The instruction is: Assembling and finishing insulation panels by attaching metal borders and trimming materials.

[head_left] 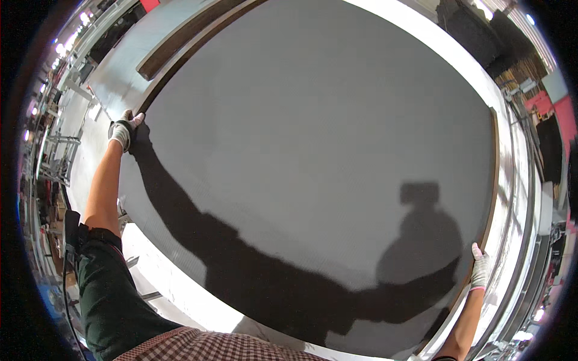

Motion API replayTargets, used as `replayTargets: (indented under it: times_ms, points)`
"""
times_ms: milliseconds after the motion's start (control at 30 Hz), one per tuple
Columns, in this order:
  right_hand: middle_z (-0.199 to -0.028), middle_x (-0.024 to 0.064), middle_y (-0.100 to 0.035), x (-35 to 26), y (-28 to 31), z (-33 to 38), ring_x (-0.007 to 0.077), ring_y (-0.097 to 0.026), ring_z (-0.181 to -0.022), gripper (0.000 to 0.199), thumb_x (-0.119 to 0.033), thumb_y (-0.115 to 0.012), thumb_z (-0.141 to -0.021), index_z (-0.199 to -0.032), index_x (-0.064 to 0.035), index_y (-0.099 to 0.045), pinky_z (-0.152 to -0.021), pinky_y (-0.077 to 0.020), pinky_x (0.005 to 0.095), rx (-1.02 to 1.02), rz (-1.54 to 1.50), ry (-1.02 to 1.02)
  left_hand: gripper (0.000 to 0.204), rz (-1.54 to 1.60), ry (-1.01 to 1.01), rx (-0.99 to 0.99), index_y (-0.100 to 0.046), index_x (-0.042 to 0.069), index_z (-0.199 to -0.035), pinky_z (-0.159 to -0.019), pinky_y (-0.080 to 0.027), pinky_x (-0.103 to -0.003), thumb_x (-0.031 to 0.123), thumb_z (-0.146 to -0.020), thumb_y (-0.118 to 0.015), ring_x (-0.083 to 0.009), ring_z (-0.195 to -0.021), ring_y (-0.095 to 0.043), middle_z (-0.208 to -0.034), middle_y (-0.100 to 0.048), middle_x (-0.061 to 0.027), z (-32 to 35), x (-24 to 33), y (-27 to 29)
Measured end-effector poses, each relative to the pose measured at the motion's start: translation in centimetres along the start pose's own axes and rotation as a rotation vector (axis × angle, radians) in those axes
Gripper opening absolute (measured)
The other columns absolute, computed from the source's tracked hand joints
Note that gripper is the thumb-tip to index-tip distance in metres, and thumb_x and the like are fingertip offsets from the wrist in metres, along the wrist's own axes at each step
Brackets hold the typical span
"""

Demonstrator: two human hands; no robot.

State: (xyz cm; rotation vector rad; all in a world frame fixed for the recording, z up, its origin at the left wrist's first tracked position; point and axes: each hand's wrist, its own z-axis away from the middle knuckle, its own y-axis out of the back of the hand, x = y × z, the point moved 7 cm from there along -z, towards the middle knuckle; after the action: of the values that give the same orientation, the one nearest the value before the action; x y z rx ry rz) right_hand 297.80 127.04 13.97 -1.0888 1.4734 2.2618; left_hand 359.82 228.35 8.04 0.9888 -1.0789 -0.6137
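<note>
A very large flat grey panel with a finely textured face and a thin brown edge fills the middle of the head view. My left hand, in a pale knitted glove with a dark band round it, is closed on the panel's left edge, thumb over the top. At the right edge, nearer to me, my right hand wears a similar glove. Its thumb lies along the brown edge, and the fingers wrap down the outer side, partly hidden. My shadow falls across the near part of the panel.
A long brown strip lies beyond the left edge on a pale surface. Metal rails run along the right side. Dark stacked material stands at the far right. A white surface shows under the near edge.
</note>
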Motion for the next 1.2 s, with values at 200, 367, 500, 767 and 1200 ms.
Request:
replayTargets:
  times_ms: [200,367,500,767,1200]
  points:
    - [-0.109,0.0146,-0.063,-7.5,-8.3,-1.7,0.0251,-0.060,-0.095,0.066,-0.039,-0.076,-0.079,-0.120,0.0082,-0.055,-0.089,-0.0477,0.0358,-0.082,-0.034,0.067,0.076,0.143,-0.051,-0.126,-0.032,0.010,-0.147,-0.087,-0.046,-0.036,0.039,-0.086,-0.069,-0.0223,-0.102,-0.057,-0.121,-0.058,-0.0118,-6.6,-6.8,2.9]
    - [-0.111,0.0151,-0.062,-11.8,-14.0,-3.5,0.0232,-0.058,-0.097,0.061,-0.037,-0.073,-0.081,-0.121,0.0063,-0.055,-0.092,-0.0455,0.0354,-0.039,0.130,0.125,0.086,-0.161,0.018,0.061,-0.021,0.019,-0.153,-0.108,-0.034,-0.034,0.049,-0.085,-0.064,-0.0246,-0.129,-0.044,-0.144,-0.043,-0.0114,-6.3,-12.7,10.8]
    - [-0.109,0.0070,-0.058,-16.8,-21.0,-1.0,0.0174,-0.054,-0.098,0.065,-0.045,-0.068,-0.085,-0.124,0.0052,-0.055,-0.089,-0.0441,0.0328,-0.402,-0.155,0.160,0.086,0.253,-0.125,0.314,-0.011,0.012,-0.153,-0.108,-0.035,-0.039,0.032,-0.090,-0.066,-0.0316,-0.136,-0.036,-0.153,-0.030,-0.0189,7.1,-13.1,12.0]
    - [-0.106,0.0030,-0.059,-26.2,-38.9,6.6,0.0139,-0.052,-0.099,0.042,-0.037,-0.055,-0.096,-0.117,-0.0019,-0.059,-0.091,-0.0407,0.0292,-0.637,-0.642,0.063,0.097,0.642,0.056,-0.249,-0.031,-0.003,-0.144,-0.096,-0.044,-0.043,0.050,-0.075,-0.072,-0.0336,-0.110,-0.056,-0.130,-0.052,-0.0233,39.3,-17.8,-2.3]
    - [-0.113,0.0090,-0.061,-47.8,-63.3,15.1,0.0188,-0.055,-0.104,0.040,-0.026,-0.067,-0.089,-0.114,0.0055,-0.060,-0.093,-0.0412,0.0315,-0.756,-0.863,0.329,0.109,-0.027,-0.273,-0.265,-0.042,-0.008,-0.134,-0.096,-0.042,-0.046,0.069,-0.062,-0.073,-0.0399,-0.109,-0.054,-0.118,-0.056,-0.0245,36.0,-8.8,-1.6]
